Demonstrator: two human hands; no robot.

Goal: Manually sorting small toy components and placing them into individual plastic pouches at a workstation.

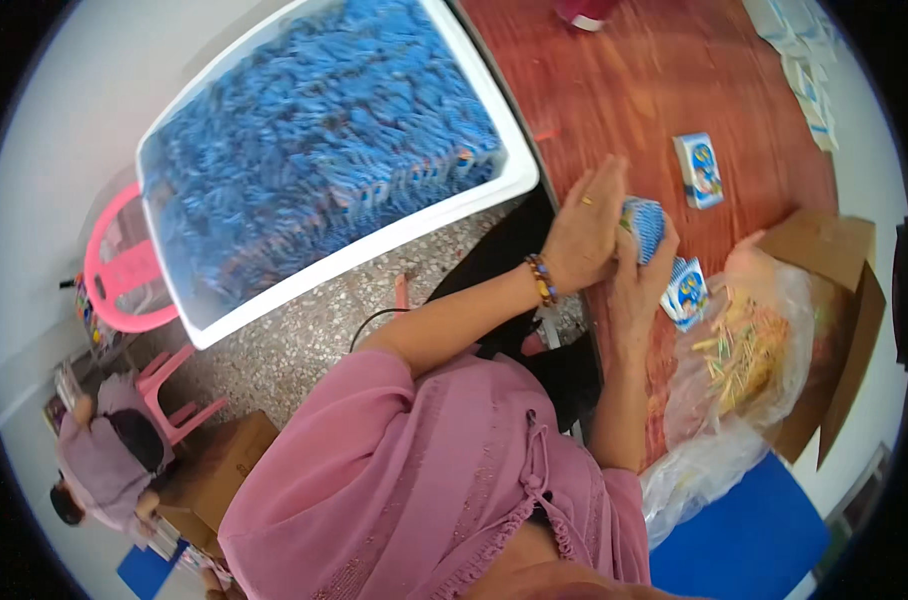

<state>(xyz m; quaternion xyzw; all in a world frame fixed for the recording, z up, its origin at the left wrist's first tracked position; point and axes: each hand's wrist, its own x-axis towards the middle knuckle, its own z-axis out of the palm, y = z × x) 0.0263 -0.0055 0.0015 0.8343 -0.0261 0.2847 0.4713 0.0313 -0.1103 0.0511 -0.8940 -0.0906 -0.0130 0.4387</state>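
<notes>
In my right hand (636, 280) is a small deck of cards (644, 228) with a blue patterned face, the fingers and thumb wrapped round its edges. My left hand (586, 228), with a beaded bracelet at the wrist, is stretched out flat with the fingers together, its palm side against or very near the deck's left side. A blue-and-white card box (685, 293) lies beside my right hand, partly behind the fingers. Farther off on the red-brown table (634, 90) lies another blue-and-white card box (699, 170).
A white bin (374, 242) full of blue cards stands to the left. At right, a clear plastic bag (789, 340) of thin coloured pieces sits by a cardboard box (824, 240). White-and-blue packets (809, 95) line the far right edge. Another person (114, 450) is at lower left.
</notes>
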